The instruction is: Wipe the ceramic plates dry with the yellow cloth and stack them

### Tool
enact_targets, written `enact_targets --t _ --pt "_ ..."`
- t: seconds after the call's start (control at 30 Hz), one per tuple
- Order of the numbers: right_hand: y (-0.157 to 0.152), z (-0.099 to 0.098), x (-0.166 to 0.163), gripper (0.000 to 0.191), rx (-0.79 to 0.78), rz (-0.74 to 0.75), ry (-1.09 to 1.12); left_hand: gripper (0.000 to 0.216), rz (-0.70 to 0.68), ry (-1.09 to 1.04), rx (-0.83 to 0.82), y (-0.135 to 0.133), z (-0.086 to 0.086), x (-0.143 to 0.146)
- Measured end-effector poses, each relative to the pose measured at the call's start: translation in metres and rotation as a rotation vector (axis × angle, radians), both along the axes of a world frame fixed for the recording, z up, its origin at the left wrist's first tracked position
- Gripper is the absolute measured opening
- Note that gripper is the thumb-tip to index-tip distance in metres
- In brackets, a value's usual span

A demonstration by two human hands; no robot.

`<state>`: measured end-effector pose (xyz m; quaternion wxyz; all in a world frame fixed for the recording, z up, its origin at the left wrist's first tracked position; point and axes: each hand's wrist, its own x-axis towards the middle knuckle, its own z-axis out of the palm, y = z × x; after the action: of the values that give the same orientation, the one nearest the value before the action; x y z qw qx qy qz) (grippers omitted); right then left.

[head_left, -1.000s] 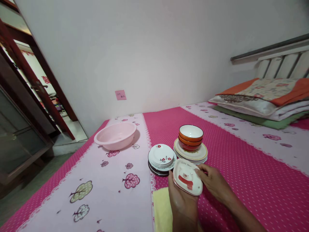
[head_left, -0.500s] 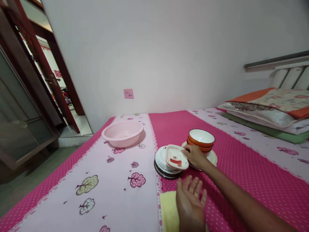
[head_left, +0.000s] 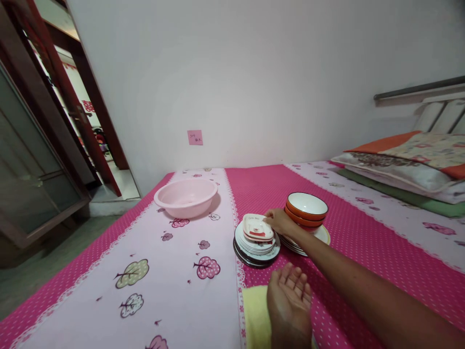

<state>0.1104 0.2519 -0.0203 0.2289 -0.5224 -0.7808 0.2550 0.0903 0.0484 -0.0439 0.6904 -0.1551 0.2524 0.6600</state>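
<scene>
My right hand pinches the right rim of a small white square dish with a red print and rounded corners. A second such dish seems to lie right under it. The square dishes sit on a stack of white round plates, with black-rimmed plates at the bottom. Palm up, with its fingers apart, my left hand holds nothing. It is over a yellow cloth, in front of the stack.
Orange bowls, white inside, are stacked on larger plates to the right. A pink basin stands at the left. Folded bedding lies far right. A pink note is on the wall.
My right hand has moved left and a little up with the square dish, which is now level on the plate stack instead of tilted at its right side. My left hand stays palm up.
</scene>
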Motion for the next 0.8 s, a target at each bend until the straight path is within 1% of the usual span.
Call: enact_targets --t 0.2,0.4,0.57,0.7,0.8 --pt "0.002 0.003 -0.006 0.029 0.007 -0.008 0.029 0.028 0.008 0.002 -0.018 0.002 -0.001 0.001" --pt "0.004 0.006 -0.007 0.029 0.011 -0.009 0.012 0.023 0.015 -0.008 -0.013 0.002 -0.002 0.001" --pt "0.0 0.01 -0.004 0.03 0.011 0.018 -0.001 0.022 0.024 -0.005 -0.028 0.0 0.0 0.003" --pt "-0.006 0.017 -0.002 0.027 0.014 0.043 -0.009 0.02 0.034 0.006 -0.03 0.001 -0.001 0.002" --pt "-0.013 0.027 0.003 0.023 0.051 0.024 0.018 0.018 0.042 0.014 -0.037 0.002 -0.002 0.001"
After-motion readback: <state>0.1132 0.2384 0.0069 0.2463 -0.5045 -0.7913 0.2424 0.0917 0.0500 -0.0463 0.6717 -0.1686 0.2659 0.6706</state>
